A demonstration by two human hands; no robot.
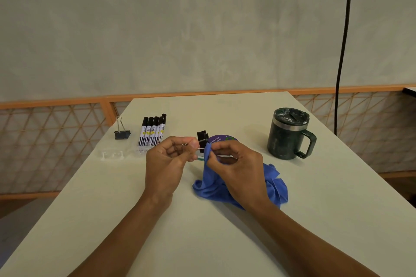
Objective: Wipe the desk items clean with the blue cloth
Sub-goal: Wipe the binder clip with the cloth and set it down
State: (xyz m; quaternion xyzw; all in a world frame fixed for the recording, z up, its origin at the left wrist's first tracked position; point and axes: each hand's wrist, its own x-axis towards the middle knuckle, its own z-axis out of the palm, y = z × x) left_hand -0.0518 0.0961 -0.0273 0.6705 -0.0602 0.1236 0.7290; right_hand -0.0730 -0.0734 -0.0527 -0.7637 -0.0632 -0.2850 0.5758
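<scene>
- Head view: the dark green mug (288,137) stands to my right on the pale table (202,243). Its lid (291,116) is on, so I cannot see what is inside (the lid looks smeared with pale marks).
- Five black-capped markers (152,130) lie side by side at the far left. Their white labels carry print too small for me to read.
- A purple disc (221,138) sits behind my fingers. Its white writing shows "keep our" and "clean", and the rest is hidden.
- My left hand (171,157) pinches the wire handle of a black binder clip (202,136), held up above the table.
- My right hand (236,164) pinches a fold of the blue cloth (275,184) against that wire. The rest of the cloth trails down and lies crumpled on the table under my right wrist.
- A second binder clip (122,134) stands left of the markers, with a clear plastic piece (112,154) lying nearer to me.
</scene>
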